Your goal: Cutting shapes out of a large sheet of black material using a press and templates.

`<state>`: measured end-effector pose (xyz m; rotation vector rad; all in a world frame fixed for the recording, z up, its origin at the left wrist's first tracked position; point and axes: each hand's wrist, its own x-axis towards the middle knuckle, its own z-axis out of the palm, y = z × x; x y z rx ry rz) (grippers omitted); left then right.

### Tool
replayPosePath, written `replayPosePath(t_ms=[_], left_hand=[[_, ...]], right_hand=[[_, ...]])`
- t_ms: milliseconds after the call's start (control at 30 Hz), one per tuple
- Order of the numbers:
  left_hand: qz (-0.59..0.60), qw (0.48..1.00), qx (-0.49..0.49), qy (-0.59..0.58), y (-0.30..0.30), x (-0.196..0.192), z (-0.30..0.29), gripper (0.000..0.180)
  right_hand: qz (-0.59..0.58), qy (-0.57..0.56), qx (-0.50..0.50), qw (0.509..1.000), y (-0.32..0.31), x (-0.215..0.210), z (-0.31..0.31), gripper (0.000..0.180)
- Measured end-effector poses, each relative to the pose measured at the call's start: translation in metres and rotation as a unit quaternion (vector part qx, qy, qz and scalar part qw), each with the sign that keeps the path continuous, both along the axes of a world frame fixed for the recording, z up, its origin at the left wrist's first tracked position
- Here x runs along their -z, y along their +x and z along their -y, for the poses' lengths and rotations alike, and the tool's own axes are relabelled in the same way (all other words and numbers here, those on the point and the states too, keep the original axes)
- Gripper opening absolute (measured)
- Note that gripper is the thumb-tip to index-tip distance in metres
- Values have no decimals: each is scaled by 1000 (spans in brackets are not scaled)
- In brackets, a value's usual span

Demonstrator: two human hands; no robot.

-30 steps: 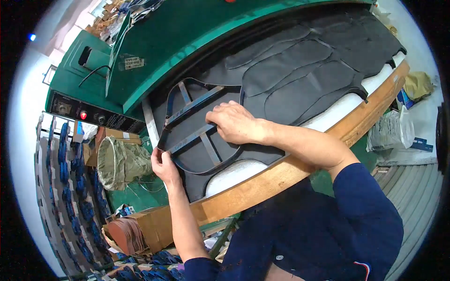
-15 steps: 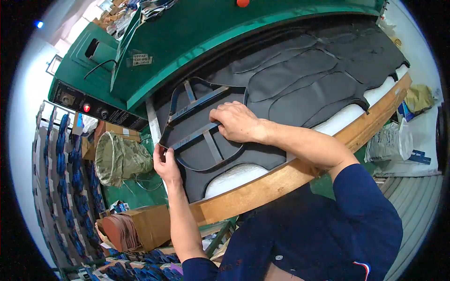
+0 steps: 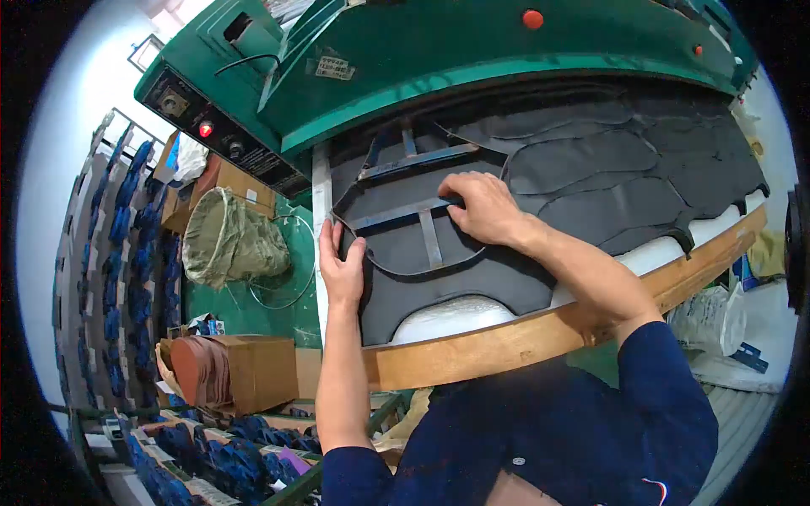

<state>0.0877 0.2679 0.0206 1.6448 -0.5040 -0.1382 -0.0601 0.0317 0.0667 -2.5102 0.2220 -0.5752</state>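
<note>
A dark steel cutting die (image 3: 407, 217), a curved blade outline with flat crossbars, lies on a black sheet (image 3: 540, 278). My right hand (image 3: 488, 209) is closed around its near crossbar, fingers curled over the bar from the right. At the die's left corner is my left hand (image 3: 342, 268), its fingers stretched along the edge and the thumb apart, touching or nearly touching the blade. Shadow under the green press (image 3: 506, 72) covers the die's far end. Several curved outlines are cut into the sheet to the right.
A wooden board (image 3: 472, 358) runs along the near edge, with white padding (image 3: 460, 316) showing through gaps in the sheet. At left are a control panel (image 3: 221, 139) with a lit red button, a cloth sack (image 3: 232, 240), a cardboard box (image 3: 261, 371) and racks of blue-edged pieces (image 3: 122, 261).
The die has shifted away from me, farther under the press edge, with my right hand on its bar. My left fingers have loosened from a pinch on the corner. The view has swung left.
</note>
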Motion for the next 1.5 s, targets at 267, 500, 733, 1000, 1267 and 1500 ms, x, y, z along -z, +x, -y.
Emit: replayPosePath(t_ms=[267,500,733,1000,1267,1500], left_hand=[[18,999,20,20,1,3,1,66],[19,1000,20,11,6,7,2,64],[31,999,28,12,6,4,5,62],[121,991,-26,59,-2,-4,-5,61],[577,684,372,246,-69,-145,13,45],[587,545,549,238,-78,-131,14,29]], right_hand=[[-4,7,1,1000,11,4,8,23],[2,15,-10,1000,15,5,14,20],[18,-7,-3,1000,14,8,13,21],[-2,50,-34,998,6,-4,12,21],[-64,37,-280,957,-63,-60,6,21],[-60,-6,-412,909,-78,-76,-9,22]])
